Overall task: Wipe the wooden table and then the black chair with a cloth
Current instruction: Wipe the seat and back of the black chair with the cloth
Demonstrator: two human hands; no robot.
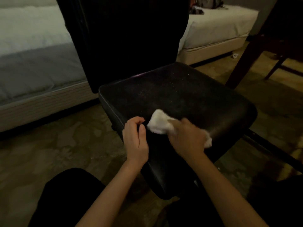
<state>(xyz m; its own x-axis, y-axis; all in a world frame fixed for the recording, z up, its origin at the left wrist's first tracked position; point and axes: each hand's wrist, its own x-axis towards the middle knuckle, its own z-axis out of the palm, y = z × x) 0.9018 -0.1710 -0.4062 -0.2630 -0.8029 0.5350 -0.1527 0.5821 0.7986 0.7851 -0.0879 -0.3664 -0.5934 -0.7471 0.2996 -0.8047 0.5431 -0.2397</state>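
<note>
I look down at the black chair (pixel 172 102), which stands in the middle of my view, with its tall dark backrest going up to the top edge. The white cloth (pixel 158 122) lies on the front part of the seat, crumpled into a soft lump. My right hand (pixel 186 136) presses on it from above and grips it; one end of the cloth comes out to the left of the fingers and a smaller end shows at the right side of the palm. My left hand (pixel 136 135) is just beside the cloth, at the left front corner of the seat. Its fingers are loosely curled and it holds nothing; I cannot tell whether it touches the seat.

The seat is a wide, rounded square with a smooth, a little shiny surface like leather, and a thin piped seam along the left edge. Many small pale specks are spread on its middle. The dark wooden table (pixel 278 30) is at the upper right, well apart from the hands, with slim reddish-brown legs. A bed (pixel 32 46) with white and grey bedding is at the left, another bed (pixel 218 28) behind the chair. The carpet (pixel 65 145) has a faded pattern.
</note>
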